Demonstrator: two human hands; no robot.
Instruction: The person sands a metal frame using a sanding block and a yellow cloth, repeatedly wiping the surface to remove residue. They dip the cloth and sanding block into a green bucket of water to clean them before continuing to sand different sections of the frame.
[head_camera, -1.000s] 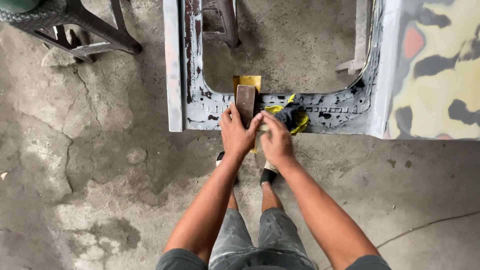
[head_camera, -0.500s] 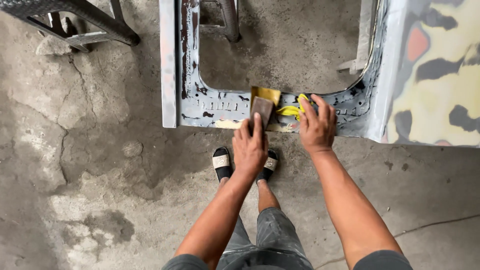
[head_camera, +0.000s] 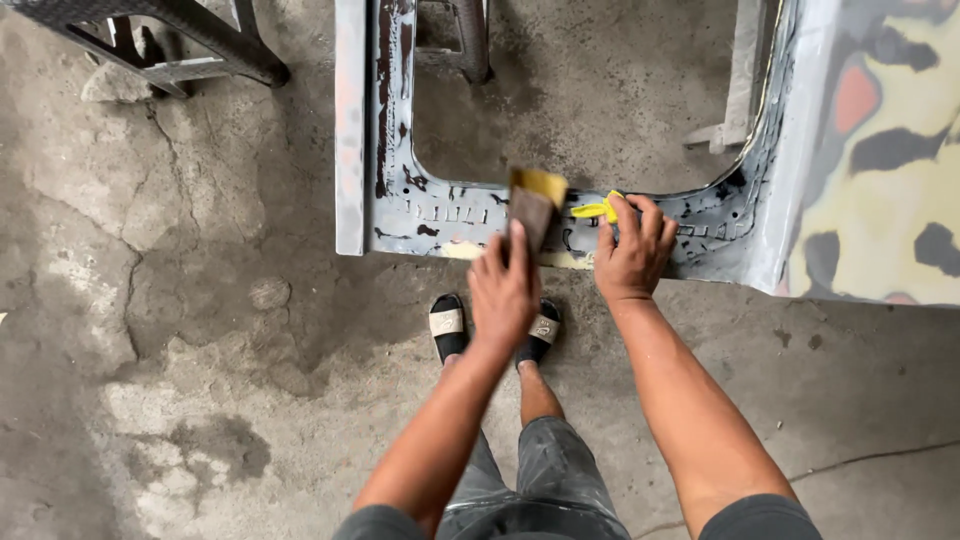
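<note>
Left hand (head_camera: 503, 290) grips the sanding block (head_camera: 534, 206); keep it flat on the panel frame (head_camera: 440, 215) while right hand (head_camera: 630, 250) clasps the yellow piece (head_camera: 597, 209).

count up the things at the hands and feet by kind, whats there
Sanding block in the left hand: 1
Yellow item under the right hand: 1
Stripped metal body panel: 1
Black sandals on the feet: 2
Total: 5
</note>
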